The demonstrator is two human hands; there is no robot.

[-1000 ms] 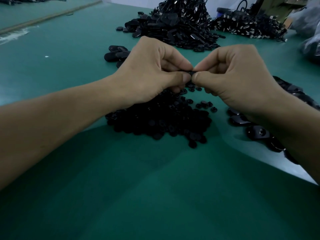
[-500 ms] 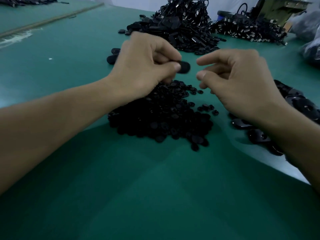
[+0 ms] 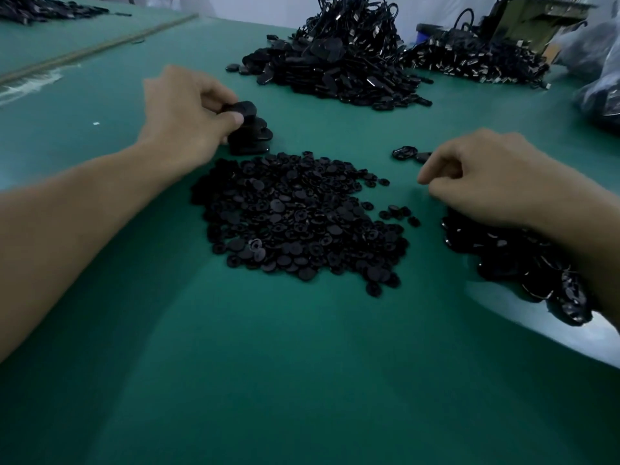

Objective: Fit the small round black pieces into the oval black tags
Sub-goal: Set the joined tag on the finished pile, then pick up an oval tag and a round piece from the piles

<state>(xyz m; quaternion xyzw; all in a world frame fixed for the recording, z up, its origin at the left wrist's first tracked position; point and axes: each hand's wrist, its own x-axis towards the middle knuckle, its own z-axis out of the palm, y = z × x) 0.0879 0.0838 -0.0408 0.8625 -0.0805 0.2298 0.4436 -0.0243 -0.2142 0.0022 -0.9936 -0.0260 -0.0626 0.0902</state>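
A heap of small round black pieces (image 3: 302, 223) lies on the green table (image 3: 302, 380) in the middle. My left hand (image 3: 188, 112) pinches an oval black tag (image 3: 243, 109) just above a small stack of oval tags (image 3: 250, 139) at the heap's far left. My right hand (image 3: 483, 176) hovers with curled fingers over the near end of a pile of oval tags (image 3: 523, 263) on the right; nothing shows between its fingers. One loose tag (image 3: 406, 153) lies just beyond its fingertips.
A tall heap of black tags with cords (image 3: 335, 62) stands at the back centre, another heap (image 3: 476, 58) at the back right. A plastic bag (image 3: 600, 72) sits at the far right edge. More dark parts (image 3: 40, 10) lie far left.
The hands, joined over the round pieces a second ago, have parted. My left hand carried the tag left and away to the small stack. My right hand dropped right toward the tag pile.
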